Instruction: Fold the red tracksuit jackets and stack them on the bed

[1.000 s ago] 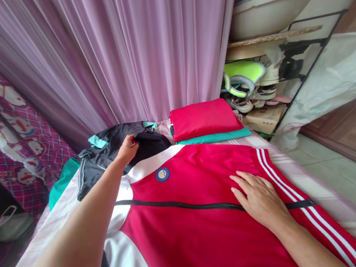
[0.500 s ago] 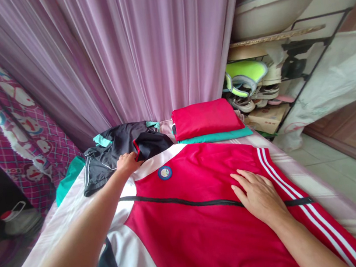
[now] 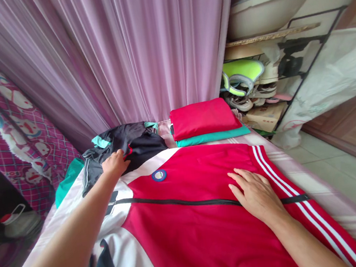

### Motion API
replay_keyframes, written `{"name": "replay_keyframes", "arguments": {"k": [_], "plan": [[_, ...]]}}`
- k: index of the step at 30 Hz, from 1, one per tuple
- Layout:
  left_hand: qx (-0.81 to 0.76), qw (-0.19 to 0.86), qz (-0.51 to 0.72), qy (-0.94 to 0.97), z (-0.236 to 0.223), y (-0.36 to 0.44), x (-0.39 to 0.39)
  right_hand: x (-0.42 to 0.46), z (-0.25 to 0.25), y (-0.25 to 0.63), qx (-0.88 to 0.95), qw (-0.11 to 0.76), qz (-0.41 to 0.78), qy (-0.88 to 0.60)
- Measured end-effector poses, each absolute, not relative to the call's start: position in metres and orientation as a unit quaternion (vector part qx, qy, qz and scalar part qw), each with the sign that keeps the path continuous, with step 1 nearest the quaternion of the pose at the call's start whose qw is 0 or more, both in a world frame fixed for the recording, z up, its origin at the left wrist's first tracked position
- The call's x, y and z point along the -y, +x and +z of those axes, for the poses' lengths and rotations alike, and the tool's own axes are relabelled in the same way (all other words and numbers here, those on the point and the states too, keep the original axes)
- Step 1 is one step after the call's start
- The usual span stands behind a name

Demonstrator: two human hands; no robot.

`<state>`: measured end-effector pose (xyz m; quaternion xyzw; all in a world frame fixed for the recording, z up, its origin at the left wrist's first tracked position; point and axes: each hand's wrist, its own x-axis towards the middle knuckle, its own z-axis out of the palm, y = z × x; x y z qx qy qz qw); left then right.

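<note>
A red, white and dark navy zip-up jacket (image 3: 191, 229) lies spread out, its black zipper running across it and a round blue badge near the white band. My left hand (image 3: 115, 164) is closed on the jacket's dark, red-piped shoulder part at the far left. My right hand (image 3: 255, 191) rests flat on the red body, fingers apart, beside the white-striped hem. Beyond the left hand, a crumpled black garment (image 3: 98, 164) with teal patches partly lies under the jacket's dark part.
Folded red clothing (image 3: 204, 117) lies on a folded teal piece (image 3: 213, 135) at the back of the bed (image 3: 351, 215). Purple curtains (image 3: 140, 50) hang behind. A rack with shoes (image 3: 263, 90) stands right; a plastic jug (image 3: 20, 222) is at left.
My left hand has moved left, drawing the dark shoulder part and the white band with it. The zipper's left end now shows. My right hand stays nearly in place on the red cloth.
</note>
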<state>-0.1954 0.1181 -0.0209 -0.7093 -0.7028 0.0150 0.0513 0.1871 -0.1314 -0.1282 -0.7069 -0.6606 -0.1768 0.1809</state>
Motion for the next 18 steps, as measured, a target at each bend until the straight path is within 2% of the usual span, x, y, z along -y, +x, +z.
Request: {"name": "replay_keyframes", "arguments": {"k": [5, 11, 13, 16, 18], "plan": [[0.674, -0.004, -0.084, -0.733, 0.002, -0.167, -0.153, 0.132, -0.129, 0.187, 0.657, 0.187, -0.169, -0.710], [0.678, -0.023, -0.026, -0.734, 0.006, -0.130, -0.163, 0.132, -0.135, 0.197, 0.676, 0.179, -0.172, -0.694], [0.658, -0.009, -0.064, -0.750, 0.003, -0.124, -0.151, 0.132, -0.134, 0.197, 0.678, 0.178, -0.175, -0.692], [0.561, 0.036, -0.152, -0.813, -0.002, -0.123, -0.112, 0.131, -0.131, 0.193, 0.670, 0.186, -0.169, -0.698], [0.414, 0.060, -0.129, -0.899, -0.008, -0.128, -0.077, 0.132, -0.128, 0.189, 0.661, 0.193, -0.163, -0.706]]}}
